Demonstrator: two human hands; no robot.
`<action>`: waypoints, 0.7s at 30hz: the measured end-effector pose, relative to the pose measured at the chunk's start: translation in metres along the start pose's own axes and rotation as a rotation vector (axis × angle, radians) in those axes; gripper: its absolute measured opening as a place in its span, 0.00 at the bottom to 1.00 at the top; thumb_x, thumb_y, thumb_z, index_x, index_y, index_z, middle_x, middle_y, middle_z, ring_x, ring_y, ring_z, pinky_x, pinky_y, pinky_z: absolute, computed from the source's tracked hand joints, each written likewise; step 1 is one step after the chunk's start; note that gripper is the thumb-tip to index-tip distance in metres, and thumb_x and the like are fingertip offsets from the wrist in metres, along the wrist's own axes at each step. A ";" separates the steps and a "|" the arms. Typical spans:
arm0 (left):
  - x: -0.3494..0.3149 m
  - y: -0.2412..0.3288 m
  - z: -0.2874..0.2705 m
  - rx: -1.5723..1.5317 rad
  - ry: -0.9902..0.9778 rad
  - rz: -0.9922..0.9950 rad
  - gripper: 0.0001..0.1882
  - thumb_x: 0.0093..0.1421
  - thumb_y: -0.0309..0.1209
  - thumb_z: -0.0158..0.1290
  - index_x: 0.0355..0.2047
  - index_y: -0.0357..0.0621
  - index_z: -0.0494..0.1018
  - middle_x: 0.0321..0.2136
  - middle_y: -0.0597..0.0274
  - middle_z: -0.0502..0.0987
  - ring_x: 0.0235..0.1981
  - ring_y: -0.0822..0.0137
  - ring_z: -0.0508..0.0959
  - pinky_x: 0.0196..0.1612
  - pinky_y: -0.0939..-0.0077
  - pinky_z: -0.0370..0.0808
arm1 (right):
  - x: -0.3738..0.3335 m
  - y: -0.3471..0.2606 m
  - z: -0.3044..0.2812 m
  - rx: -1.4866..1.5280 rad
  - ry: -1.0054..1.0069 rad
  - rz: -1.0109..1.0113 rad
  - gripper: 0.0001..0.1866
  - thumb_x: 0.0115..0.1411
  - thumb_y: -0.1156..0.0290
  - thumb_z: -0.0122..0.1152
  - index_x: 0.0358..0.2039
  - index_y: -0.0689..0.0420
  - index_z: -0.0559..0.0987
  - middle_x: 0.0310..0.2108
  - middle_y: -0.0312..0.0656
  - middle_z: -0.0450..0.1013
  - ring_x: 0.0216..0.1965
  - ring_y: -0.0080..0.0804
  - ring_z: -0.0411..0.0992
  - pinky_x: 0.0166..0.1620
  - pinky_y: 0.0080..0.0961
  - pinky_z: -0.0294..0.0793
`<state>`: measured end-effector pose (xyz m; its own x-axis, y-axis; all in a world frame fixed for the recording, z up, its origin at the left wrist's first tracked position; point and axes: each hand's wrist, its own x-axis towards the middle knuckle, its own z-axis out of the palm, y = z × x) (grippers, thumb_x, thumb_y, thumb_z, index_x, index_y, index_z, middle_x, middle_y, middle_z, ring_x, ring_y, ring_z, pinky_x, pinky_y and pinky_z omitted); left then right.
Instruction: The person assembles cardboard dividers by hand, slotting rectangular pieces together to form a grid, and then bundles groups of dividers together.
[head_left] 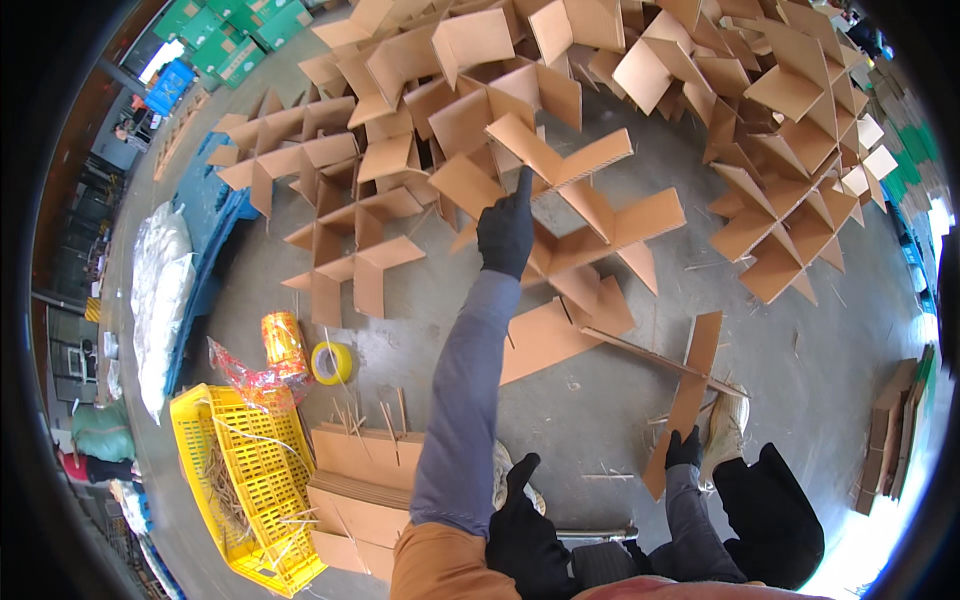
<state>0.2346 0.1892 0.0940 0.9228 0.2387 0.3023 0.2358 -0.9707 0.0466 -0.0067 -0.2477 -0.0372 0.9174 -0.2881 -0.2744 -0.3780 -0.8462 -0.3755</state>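
By the right shoe [727, 432], right hand [684, 450] tight around cardboard strip [686, 405]; left hand [506, 233] at divider [588, 205], grip unclear.

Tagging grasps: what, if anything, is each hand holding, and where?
Right hand: cardboard strip, by its edge near the lower end. Left hand: at a cardboard divider grid; grip unclear.

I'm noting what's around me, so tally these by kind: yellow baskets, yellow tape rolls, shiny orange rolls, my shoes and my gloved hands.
Yellow basket: 1
Yellow tape roll: 1
Shiny orange roll: 1
Shoes: 2
Gloved hands: 2
Total: 7
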 end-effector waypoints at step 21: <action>-0.106 -0.004 0.064 -0.262 -0.382 0.195 0.36 0.47 0.43 0.60 0.53 0.45 0.60 0.46 0.54 0.70 0.50 0.59 0.67 0.47 0.63 0.68 | -0.042 0.036 -0.003 0.104 -0.021 0.128 0.23 0.53 0.62 0.58 0.47 0.57 0.66 0.41 0.57 0.71 0.44 0.58 0.69 0.44 0.44 0.68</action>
<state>0.1554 0.1694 0.0006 0.9992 -0.0025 -0.0388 0.0083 -0.9611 0.2762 -0.0581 -0.2675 -0.0370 0.8583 -0.3805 -0.3442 -0.5038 -0.7518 -0.4254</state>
